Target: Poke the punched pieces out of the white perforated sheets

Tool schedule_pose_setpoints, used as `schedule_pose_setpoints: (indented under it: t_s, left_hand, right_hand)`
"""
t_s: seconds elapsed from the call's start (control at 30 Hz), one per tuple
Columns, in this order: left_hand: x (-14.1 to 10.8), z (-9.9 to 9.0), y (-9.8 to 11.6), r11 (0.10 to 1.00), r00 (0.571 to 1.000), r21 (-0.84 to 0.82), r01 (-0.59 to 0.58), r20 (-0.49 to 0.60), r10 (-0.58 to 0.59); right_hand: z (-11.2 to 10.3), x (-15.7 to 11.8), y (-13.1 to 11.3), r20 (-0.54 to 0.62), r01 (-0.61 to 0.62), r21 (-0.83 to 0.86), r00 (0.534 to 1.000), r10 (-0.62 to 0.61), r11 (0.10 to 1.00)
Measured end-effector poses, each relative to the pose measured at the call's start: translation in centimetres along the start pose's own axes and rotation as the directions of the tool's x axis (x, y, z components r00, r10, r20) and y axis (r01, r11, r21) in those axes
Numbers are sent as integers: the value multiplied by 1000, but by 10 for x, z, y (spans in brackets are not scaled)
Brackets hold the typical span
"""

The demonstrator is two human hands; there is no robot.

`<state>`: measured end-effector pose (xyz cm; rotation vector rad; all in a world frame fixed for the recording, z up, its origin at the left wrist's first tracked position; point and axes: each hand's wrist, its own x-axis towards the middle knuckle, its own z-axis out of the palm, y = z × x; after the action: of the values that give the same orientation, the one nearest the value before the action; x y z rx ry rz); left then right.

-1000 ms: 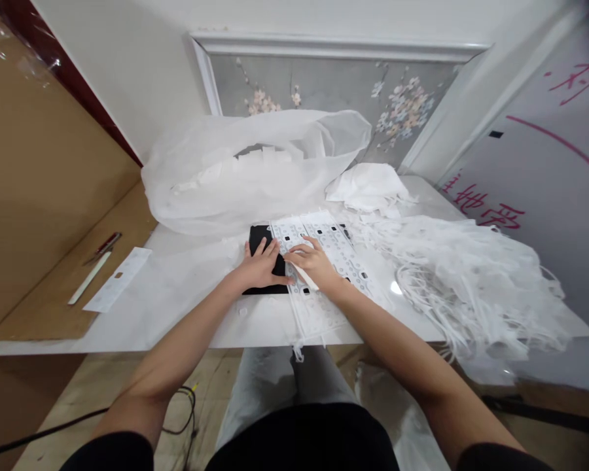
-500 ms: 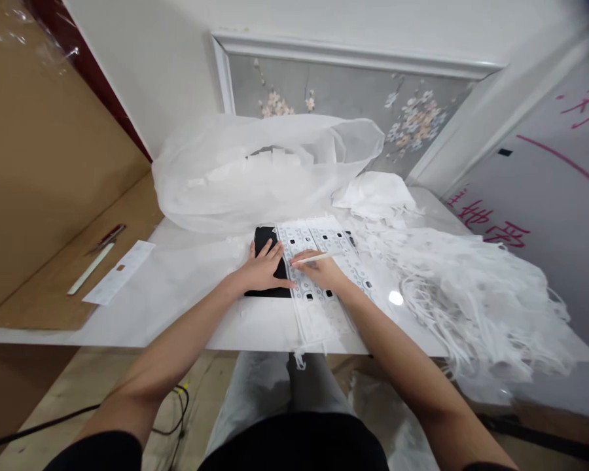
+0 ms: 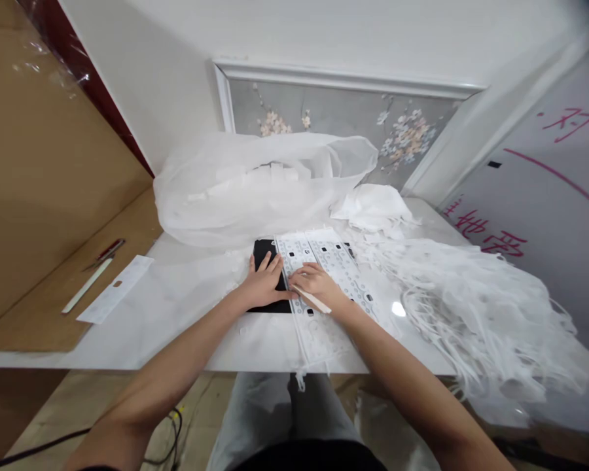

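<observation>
My left hand (image 3: 264, 281) lies flat with its fingers spread on a black sheet (image 3: 264, 248). Its thumb reaches the left edge of a white sheet (image 3: 341, 268) printed with grey rings and pierced by small dark openings. In my right hand (image 3: 317, 282) is a slim, flat white stick-like tool (image 3: 314, 301), its outer end pointing toward me and to the right. The tool's working tip is hidden by my fingers near that left edge. Part of the white sheet overlaps the black one, and its lower end reaches toward the table's front edge.
A translucent plastic bag (image 3: 211, 183) spreads behind the sheets. Crumpled white material (image 3: 373, 204) and a heap of white strips (image 3: 491, 314) lie to the right. On the left, cardboard (image 3: 29, 320) carries a red cutter (image 3: 112, 248) and a pale strip (image 3: 88, 284), beside a white card (image 3: 115, 291).
The white tool has swung from lying nearly level to slanting down toward me. My right hand has shifted slightly nearer me. My left hand stays on the sheets; the camera view has tilted up.
</observation>
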<state>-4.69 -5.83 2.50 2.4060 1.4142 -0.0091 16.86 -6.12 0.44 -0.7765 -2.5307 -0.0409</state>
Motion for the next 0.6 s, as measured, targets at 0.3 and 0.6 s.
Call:
schedule_pose_setpoints:
  t_s: [0.3, 0.6]
  left_hand:
    - [0, -4, 6, 1000, 999, -5, 20, 27, -20]
    - [0, -7, 3, 1000, 999, 0, 10, 48, -9]
  right_hand:
    - [5, 2, 6, -133, -22, -124, 991, 6, 992]
    - [-31, -3, 65, -627, -594, 90, 590, 509, 800]
